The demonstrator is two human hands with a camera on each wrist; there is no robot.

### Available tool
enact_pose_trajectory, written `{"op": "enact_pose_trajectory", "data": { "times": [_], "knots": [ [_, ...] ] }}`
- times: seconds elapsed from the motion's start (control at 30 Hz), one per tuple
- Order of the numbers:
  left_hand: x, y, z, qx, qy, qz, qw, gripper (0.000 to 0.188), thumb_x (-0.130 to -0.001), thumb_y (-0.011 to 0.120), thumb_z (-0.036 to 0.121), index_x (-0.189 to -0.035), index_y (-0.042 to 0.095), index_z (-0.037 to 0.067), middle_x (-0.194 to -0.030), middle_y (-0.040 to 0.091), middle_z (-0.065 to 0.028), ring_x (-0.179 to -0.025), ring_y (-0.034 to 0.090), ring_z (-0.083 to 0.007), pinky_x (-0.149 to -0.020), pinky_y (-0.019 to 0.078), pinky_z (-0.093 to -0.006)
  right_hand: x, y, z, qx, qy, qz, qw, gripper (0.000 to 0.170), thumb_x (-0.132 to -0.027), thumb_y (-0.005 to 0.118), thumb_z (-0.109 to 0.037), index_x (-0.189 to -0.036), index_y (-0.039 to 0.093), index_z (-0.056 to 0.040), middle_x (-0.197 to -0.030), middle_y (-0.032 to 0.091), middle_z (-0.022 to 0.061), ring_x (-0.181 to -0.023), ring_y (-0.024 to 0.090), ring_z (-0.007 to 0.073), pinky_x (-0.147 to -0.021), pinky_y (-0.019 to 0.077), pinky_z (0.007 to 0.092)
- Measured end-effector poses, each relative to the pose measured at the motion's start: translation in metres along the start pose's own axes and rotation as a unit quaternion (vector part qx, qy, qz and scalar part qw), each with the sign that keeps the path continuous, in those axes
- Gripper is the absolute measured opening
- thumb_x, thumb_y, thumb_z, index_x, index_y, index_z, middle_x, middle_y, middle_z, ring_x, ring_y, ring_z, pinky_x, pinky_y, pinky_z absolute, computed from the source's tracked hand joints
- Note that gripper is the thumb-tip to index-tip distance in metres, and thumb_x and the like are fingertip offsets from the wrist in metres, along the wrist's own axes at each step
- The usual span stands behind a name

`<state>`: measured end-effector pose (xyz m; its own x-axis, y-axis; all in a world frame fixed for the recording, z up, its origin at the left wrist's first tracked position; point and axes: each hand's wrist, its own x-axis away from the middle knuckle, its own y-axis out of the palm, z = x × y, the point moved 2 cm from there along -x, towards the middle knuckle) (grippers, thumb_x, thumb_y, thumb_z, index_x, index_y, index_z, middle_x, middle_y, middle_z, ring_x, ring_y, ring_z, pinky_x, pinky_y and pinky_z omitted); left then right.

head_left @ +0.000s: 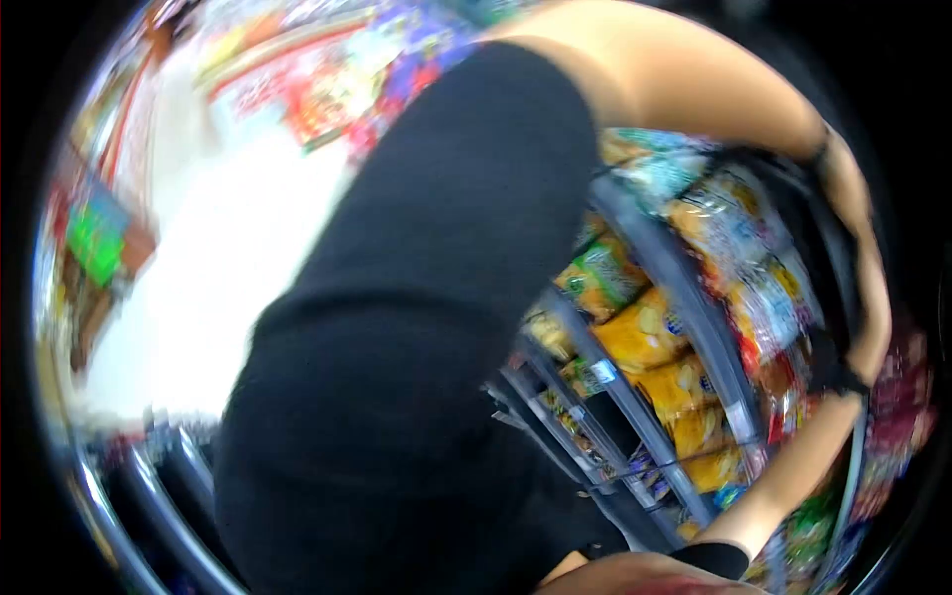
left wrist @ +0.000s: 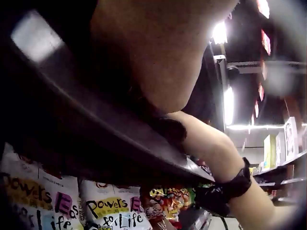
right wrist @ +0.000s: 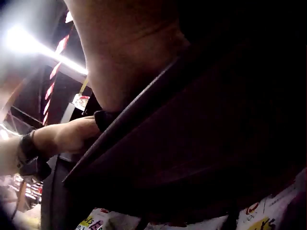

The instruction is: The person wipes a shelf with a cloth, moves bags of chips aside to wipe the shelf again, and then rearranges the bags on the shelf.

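Both arms reach to the right side of the head view, where the left hand [head_left: 848, 188] and right hand [head_left: 873, 312] come close together at a dark curved panel [head_left: 841, 248]. In the left wrist view the left hand [left wrist: 158, 57] lies against the panel's long dark edge [left wrist: 96, 112], with the right hand [left wrist: 206, 139] beyond it. The right wrist view has the right hand [right wrist: 129, 57] at a straight dark edge [right wrist: 139, 103] and the left hand [right wrist: 72, 136] farther along. Fingers of both hands are hidden or blurred, so their grip is unclear.
Grey shelf rails [head_left: 684, 288] hold yellow snack bags [head_left: 645, 332] and other packets. White printed bags [left wrist: 112, 203] lie below the panel. A dark sleeve [head_left: 446, 188] covers much of the head view; a white floor [head_left: 223, 268] shows at left.
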<state>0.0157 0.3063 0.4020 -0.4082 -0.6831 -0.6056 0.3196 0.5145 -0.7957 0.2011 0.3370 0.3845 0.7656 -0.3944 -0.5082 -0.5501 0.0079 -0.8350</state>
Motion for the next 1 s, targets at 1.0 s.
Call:
{"op": "enact_pose_trajectory", "data": {
  "times": [1.0],
  "knots": [
    [0.068,-0.03,0.085,0.057,-0.061,0.199,0.976,0.051,-0.09,0.052,0.039,-0.121,0.06,0.0,-0.13,0.06,-0.0261,-0.124,0.05,-0.044,-0.106,0.0366,-0.0542,0.071,-0.049,0.009,0.035,0.053,0.004,0.998,0.045,-0.099,0.061,-0.033,-0.137,0.056,-0.0086,-0.112,0.064,0.0062,-0.104,0.058,0.0151,-0.097,0.0434,0.0268]
  ]
}}
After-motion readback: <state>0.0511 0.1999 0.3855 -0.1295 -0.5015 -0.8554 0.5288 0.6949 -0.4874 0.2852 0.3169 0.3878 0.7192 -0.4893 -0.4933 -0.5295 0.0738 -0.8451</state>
